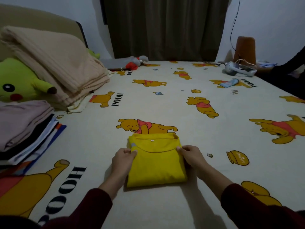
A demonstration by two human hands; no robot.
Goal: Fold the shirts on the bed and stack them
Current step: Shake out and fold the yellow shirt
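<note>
A yellow shirt [156, 162] lies folded into a compact rectangle on the bed [189, 129], collar end away from me. My left hand [123, 160] pinches its left edge with thumb on top. At the opposite edge, my right hand [191, 156] grips the fabric the same way. A stack of folded shirts [24, 129] in lilac, black, white and blue sits at the left side of the bed.
A green plush toy [18, 81] and a folded beige blanket [54, 63] lie behind the stack. At the far end are a grey-red plush [137, 61], a small blue item [228, 83] and a white device with cables [239, 70]. Dark curtain behind.
</note>
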